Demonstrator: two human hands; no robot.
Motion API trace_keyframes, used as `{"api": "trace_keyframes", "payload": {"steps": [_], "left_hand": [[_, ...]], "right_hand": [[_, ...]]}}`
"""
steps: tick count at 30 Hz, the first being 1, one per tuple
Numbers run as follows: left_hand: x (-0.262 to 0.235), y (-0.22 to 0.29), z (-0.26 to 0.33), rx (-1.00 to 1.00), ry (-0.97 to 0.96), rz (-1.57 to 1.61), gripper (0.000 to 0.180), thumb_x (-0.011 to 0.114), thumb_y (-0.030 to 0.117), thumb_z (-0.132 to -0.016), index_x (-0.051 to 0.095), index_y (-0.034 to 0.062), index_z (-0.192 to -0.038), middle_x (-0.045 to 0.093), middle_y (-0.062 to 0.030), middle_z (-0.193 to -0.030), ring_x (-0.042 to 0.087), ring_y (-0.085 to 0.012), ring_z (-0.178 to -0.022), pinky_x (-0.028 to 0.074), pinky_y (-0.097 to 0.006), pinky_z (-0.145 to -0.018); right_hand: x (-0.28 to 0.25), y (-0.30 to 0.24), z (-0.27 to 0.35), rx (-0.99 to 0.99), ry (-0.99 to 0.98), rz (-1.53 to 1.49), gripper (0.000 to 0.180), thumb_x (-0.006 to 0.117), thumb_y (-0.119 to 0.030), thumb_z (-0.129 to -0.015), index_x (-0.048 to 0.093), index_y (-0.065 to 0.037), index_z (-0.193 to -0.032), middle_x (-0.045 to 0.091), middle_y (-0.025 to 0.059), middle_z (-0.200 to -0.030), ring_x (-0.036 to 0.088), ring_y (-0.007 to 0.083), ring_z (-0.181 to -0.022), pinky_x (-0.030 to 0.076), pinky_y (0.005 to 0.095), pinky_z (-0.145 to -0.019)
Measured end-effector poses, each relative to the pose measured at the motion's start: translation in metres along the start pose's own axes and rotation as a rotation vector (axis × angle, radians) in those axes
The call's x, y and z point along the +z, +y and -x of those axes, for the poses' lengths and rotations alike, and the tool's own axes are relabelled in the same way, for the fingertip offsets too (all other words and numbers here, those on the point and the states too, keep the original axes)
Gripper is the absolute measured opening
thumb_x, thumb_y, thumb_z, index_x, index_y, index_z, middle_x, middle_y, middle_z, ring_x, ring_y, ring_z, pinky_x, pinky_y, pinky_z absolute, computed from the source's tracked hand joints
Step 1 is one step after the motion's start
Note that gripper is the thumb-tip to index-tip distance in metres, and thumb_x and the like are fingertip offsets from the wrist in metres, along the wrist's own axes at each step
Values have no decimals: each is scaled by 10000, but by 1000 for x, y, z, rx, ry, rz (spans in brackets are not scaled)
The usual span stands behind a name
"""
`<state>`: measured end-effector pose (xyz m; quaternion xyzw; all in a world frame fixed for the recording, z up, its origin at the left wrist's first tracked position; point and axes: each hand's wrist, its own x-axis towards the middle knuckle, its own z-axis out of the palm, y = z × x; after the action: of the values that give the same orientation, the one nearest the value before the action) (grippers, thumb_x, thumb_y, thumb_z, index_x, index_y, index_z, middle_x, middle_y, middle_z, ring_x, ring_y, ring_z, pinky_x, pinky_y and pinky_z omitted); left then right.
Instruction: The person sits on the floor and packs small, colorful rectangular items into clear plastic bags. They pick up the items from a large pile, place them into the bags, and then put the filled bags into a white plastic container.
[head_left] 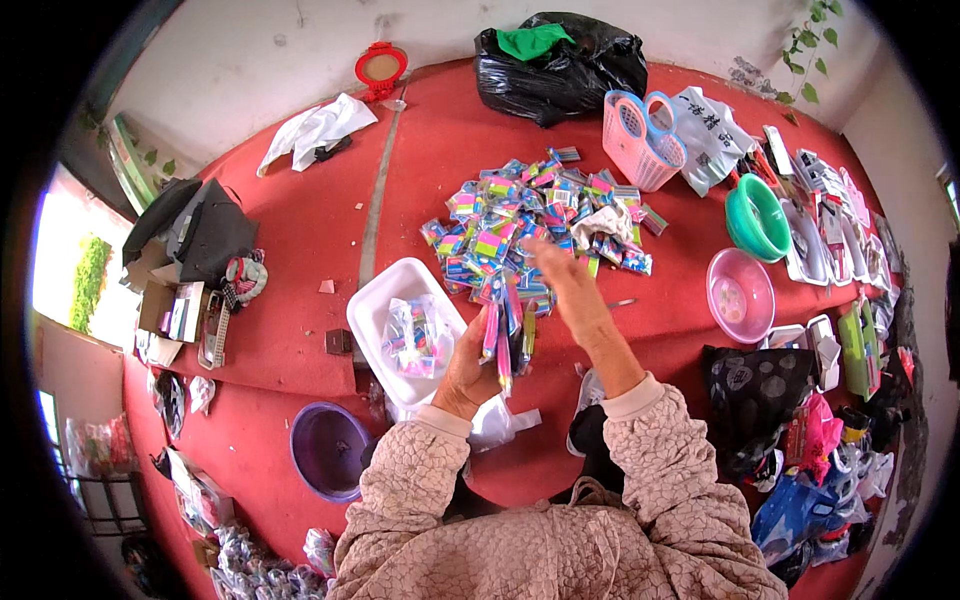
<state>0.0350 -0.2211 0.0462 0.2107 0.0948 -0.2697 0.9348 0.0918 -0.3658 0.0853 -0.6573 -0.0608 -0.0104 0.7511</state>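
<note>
My left hand is closed around a bunch of slim colourful plastic packets, which stick up and away from me in a fan. To its right, my right hand reaches over the near side of a pile of similar small packets with blue, pink and yellow cards. Its fingers are stretched out and slightly blurred, and I see nothing in them. Left of my left hand stands a white plastic tub with several clear packets in it. A pale cloth lies on the pile's right side.
A purple basin stands at the near left. Beyond the pile are a black plastic bag and a pink basket. Green and pink basins sit at the right, beside crowded goods. Everything rests on red carpet.
</note>
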Motion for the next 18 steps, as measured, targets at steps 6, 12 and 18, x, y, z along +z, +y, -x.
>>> {"api": "trace_keyframes", "payload": {"steps": [6, 12, 18], "left_hand": [[-24, -26, -3, -105, 1, 309, 475, 483, 520, -779, 556, 120, -1023, 611, -83, -919, 605, -244, -761, 527, -304, -563], [-16, -13, -3, -7, -17, 228, 443, 432, 476, -820, 547, 100, -1027, 619, -88, -901, 620, -248, -744, 537, -359, -554], [-12, -7, 1, 92, -8, 243, 344, 422, 400, -852, 530, 140, -1049, 615, -38, -926, 612, -183, -816, 522, -326, -713]], "right_hand": [[29, 26, 10, 94, -143, 387, 221, 561, -136, -771, 549, 13, -934, 595, 104, -855, 560, 170, -790, 441, 284, -694], [25, 26, 6, 23, -124, 82, 276, 562, -34, -729, 503, 2, -996, 529, 26, -846, 490, 81, -750, 408, 221, -694], [25, 1, 12, -42, -399, 277, 328, 580, -82, -744, 507, -8, -1055, 541, 38, -942, 490, 115, -826, 392, 242, -755]]}}
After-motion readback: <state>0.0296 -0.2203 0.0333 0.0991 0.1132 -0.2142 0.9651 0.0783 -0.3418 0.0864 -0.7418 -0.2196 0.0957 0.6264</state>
